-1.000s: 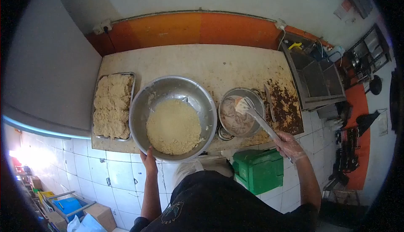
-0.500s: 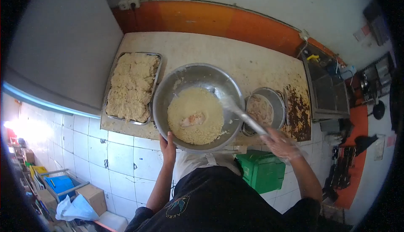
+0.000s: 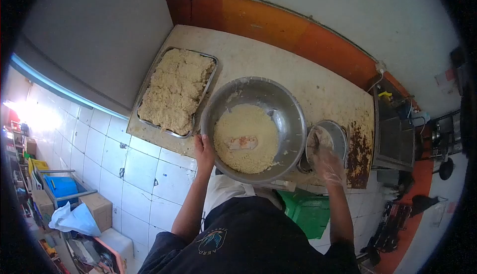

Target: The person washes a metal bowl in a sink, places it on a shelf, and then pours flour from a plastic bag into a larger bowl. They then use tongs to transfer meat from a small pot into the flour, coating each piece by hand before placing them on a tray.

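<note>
A wide steel bowl (image 3: pixel 293 107) holds pale breadcrumbs (image 3: pixel 248 120), and a piece of raw meat (image 3: pixel 242 142) lies on them. My left hand (image 3: pixel 204 152) grips the bowl's rim at its near left side, thumb up. My right hand (image 3: pixel 328 167), in a clear plastic glove, is blurred over a smaller metal pot (image 3: pixel 340 137). It is closed on metal tongs (image 3: pixel 316 138), whose ends reach down into the pot. Pale raw meat (image 3: pixel 324 137) shows in the pot, partly hidden by the hand.
On the left of the worktable (image 3: pixel 238 50) stands a metal tray (image 3: pixel 214 70) heaped with crumb-coated pieces (image 3: pixel 176 90). Brown and yellow residue (image 3: pixel 361 149) covers the table's right end. A green crate (image 3: pixel 308 214) stands below the table. A dark metal cabinet (image 3: pixel 395 130) is at the right.
My right hand has moved from beside the bowl to above the pot, taking the tongs out of the bowl. My left hand still holds the rim. The view has shifted and turned.
</note>
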`<action>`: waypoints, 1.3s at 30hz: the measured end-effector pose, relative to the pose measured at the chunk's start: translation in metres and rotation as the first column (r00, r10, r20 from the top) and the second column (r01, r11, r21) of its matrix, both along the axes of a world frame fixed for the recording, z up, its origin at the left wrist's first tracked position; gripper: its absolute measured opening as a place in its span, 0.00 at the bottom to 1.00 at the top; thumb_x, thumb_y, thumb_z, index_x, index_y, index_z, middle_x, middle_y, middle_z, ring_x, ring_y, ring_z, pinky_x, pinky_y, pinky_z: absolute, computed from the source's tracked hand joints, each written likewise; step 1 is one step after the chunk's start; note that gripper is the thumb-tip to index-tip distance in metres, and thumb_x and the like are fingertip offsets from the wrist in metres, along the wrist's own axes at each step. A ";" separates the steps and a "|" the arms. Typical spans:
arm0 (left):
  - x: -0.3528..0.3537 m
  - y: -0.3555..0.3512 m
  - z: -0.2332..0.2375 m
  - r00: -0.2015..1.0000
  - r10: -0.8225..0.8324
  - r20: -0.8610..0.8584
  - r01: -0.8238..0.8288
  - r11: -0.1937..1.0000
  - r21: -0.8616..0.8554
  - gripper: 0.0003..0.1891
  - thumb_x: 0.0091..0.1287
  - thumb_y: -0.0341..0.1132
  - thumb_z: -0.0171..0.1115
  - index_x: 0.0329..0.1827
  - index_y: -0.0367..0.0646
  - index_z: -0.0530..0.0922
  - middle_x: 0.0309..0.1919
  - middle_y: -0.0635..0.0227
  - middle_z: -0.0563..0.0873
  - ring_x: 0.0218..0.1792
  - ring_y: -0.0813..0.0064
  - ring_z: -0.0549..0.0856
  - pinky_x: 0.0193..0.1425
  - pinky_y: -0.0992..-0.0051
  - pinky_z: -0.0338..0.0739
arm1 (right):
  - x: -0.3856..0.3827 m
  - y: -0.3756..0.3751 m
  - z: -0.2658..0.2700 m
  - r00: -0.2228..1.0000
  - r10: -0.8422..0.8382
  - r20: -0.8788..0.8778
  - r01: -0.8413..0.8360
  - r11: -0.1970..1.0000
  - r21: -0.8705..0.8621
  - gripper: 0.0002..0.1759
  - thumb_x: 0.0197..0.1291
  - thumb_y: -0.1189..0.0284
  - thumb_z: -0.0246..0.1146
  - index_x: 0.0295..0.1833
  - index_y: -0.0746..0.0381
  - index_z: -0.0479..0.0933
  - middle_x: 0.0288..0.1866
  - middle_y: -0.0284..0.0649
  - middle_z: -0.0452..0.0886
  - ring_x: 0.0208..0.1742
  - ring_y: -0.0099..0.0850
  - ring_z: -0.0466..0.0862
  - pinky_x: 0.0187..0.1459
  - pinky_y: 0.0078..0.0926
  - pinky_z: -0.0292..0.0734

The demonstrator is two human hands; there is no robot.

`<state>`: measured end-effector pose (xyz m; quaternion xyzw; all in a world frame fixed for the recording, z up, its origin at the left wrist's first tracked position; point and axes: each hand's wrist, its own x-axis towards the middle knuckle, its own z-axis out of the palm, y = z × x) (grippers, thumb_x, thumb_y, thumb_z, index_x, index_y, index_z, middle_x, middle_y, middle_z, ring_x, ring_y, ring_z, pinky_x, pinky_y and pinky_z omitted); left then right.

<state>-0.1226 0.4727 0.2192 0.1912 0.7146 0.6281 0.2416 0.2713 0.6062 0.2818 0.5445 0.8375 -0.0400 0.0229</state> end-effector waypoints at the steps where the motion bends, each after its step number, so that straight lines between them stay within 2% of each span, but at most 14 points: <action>1: 0.001 0.000 0.002 1.000 -0.004 0.003 0.004 1.000 -0.005 0.15 0.72 0.43 0.44 0.38 0.38 0.68 0.28 0.70 0.71 0.31 0.79 0.68 0.40 0.76 0.67 | -0.042 0.005 0.009 0.966 0.192 -0.173 -0.175 0.979 0.107 0.13 0.54 0.69 0.57 0.46 0.61 0.75 0.35 0.38 0.77 0.40 0.36 0.78 0.42 0.35 0.73; 3: 0.000 -0.001 -0.007 0.999 0.032 0.011 -0.032 0.999 -0.001 0.14 0.72 0.42 0.45 0.38 0.38 0.68 0.28 0.70 0.71 0.31 0.79 0.68 0.39 0.76 0.67 | -0.122 0.021 0.021 0.846 0.439 -0.301 -0.458 0.889 0.011 0.13 0.55 0.70 0.55 0.46 0.62 0.75 0.41 0.44 0.77 0.47 0.41 0.77 0.49 0.39 0.72; 4: 0.001 -0.003 -0.010 0.997 0.067 0.023 -0.067 0.998 0.003 0.14 0.72 0.42 0.45 0.38 0.39 0.68 0.28 0.70 0.71 0.31 0.79 0.68 0.39 0.76 0.67 | -0.141 0.044 -0.021 0.656 0.726 -0.206 -0.691 0.688 0.220 0.13 0.58 0.71 0.54 0.48 0.61 0.74 0.47 0.47 0.76 0.50 0.44 0.75 0.52 0.39 0.70; 8: 0.000 -0.008 -0.013 0.998 0.056 0.002 -0.056 0.997 -0.053 0.14 0.71 0.42 0.46 0.37 0.39 0.68 0.27 0.70 0.72 0.31 0.79 0.69 0.38 0.75 0.67 | -0.257 0.086 -0.083 0.934 0.311 -0.177 -0.357 0.848 -0.392 0.15 0.63 0.66 0.48 0.51 0.58 0.73 0.52 0.44 0.75 0.53 0.38 0.75 0.57 0.35 0.66; 13: -0.001 -0.004 -0.031 0.996 0.094 0.014 -0.094 0.996 -0.011 0.14 0.71 0.41 0.46 0.35 0.38 0.67 0.25 0.67 0.72 0.28 0.75 0.70 0.36 0.73 0.67 | -0.293 0.095 -0.076 0.724 0.611 -0.321 -0.617 0.364 -0.697 0.21 0.64 0.58 0.45 0.57 0.56 0.71 0.55 0.44 0.74 0.55 0.41 0.74 0.58 0.34 0.67; 17: -0.001 -0.003 -0.028 0.995 0.100 -0.018 -0.100 0.995 0.013 0.14 0.71 0.41 0.47 0.33 0.38 0.67 0.23 0.65 0.72 0.27 0.74 0.70 0.34 0.71 0.67 | -0.291 0.088 -0.143 0.533 0.832 -0.157 -0.844 0.534 -0.036 0.20 0.64 0.57 0.48 0.46 0.59 0.77 0.46 0.43 0.80 0.48 0.41 0.78 0.52 0.35 0.70; 22: -0.006 -0.003 -0.036 0.995 0.101 0.014 -0.101 0.994 0.028 0.15 0.70 0.42 0.48 0.33 0.38 0.67 0.21 0.65 0.72 0.25 0.74 0.70 0.31 0.71 0.66 | -0.278 0.077 -0.030 0.841 0.423 -0.337 -0.497 0.360 -0.789 0.23 0.61 0.52 0.51 0.46 0.60 0.76 0.44 0.45 0.80 0.45 0.39 0.78 0.50 0.32 0.71; 26: -0.004 -0.001 -0.031 0.991 0.121 -0.062 -0.121 0.993 -0.004 0.15 0.70 0.42 0.48 0.32 0.38 0.67 0.21 0.66 0.72 0.24 0.75 0.70 0.30 0.72 0.66 | -0.208 0.107 -0.108 0.851 0.500 -0.162 -0.518 0.743 -0.424 0.24 0.60 0.51 0.52 0.48 0.60 0.76 0.41 0.47 0.80 0.44 0.39 0.79 0.48 0.32 0.72; 30: -0.004 -0.004 -0.032 0.996 0.093 -0.013 -0.093 0.995 -0.019 0.14 0.71 0.42 0.48 0.33 0.38 0.67 0.21 0.67 0.71 0.24 0.75 0.70 0.30 0.72 0.66 | -0.241 0.064 -0.078 0.916 0.333 -0.224 -0.393 0.634 -0.666 0.26 0.63 0.51 0.48 0.54 0.60 0.72 0.53 0.50 0.75 0.55 0.43 0.74 0.57 0.36 0.67; 31: -0.005 -0.003 -0.035 0.996 0.085 0.012 -0.085 0.996 -0.006 0.14 0.71 0.41 0.47 0.33 0.38 0.66 0.21 0.67 0.71 0.24 0.75 0.69 0.30 0.71 0.66 | -0.240 0.049 -0.091 0.708 0.703 -0.061 -0.705 0.702 -0.096 0.26 0.62 0.51 0.49 0.57 0.59 0.70 0.56 0.50 0.72 0.58 0.44 0.71 0.60 0.37 0.63; 32: -0.006 -0.002 -0.036 0.997 0.075 0.037 -0.075 0.997 0.010 0.14 0.71 0.41 0.47 0.33 0.38 0.66 0.21 0.67 0.71 0.25 0.75 0.69 0.30 0.71 0.66 | -0.236 0.031 -0.105 0.484 0.816 0.317 -0.841 0.333 0.426 0.27 0.62 0.52 0.49 0.59 0.58 0.68 0.60 0.51 0.69 0.62 0.45 0.69 0.64 0.38 0.60; 36: -0.004 0.003 -0.023 0.988 0.123 -0.094 -0.122 0.992 0.017 0.14 0.71 0.41 0.47 0.34 0.38 0.65 0.22 0.66 0.70 0.25 0.75 0.69 0.31 0.71 0.66 | -0.278 -0.029 -0.083 0.818 0.569 -0.082 -0.529 0.801 0.280 0.32 0.59 0.53 0.55 0.64 0.58 0.63 0.62 0.50 0.68 0.64 0.45 0.67 0.65 0.39 0.58; 38: -0.005 -0.001 -0.038 0.996 0.079 -0.042 -0.077 0.995 0.056 0.14 0.71 0.41 0.47 0.34 0.39 0.65 0.23 0.65 0.71 0.26 0.74 0.70 0.32 0.71 0.66 | -0.275 -0.002 -0.078 0.800 0.475 -0.366 -0.569 0.793 -0.217 0.39 0.53 0.50 0.60 0.67 0.56 0.59 0.69 0.47 0.57 0.69 0.46 0.58 0.68 0.42 0.53; 39: -0.006 -0.001 -0.042 0.995 0.095 -0.042 -0.093 0.994 0.057 0.14 0.71 0.41 0.47 0.34 0.39 0.65 0.23 0.65 0.71 0.26 0.74 0.70 0.32 0.71 0.66 | -0.271 0.008 -0.078 0.793 0.488 -0.366 -0.582 0.784 -0.216 0.39 0.53 0.50 0.60 0.67 0.56 0.59 0.69 0.47 0.57 0.69 0.46 0.58 0.68 0.42 0.53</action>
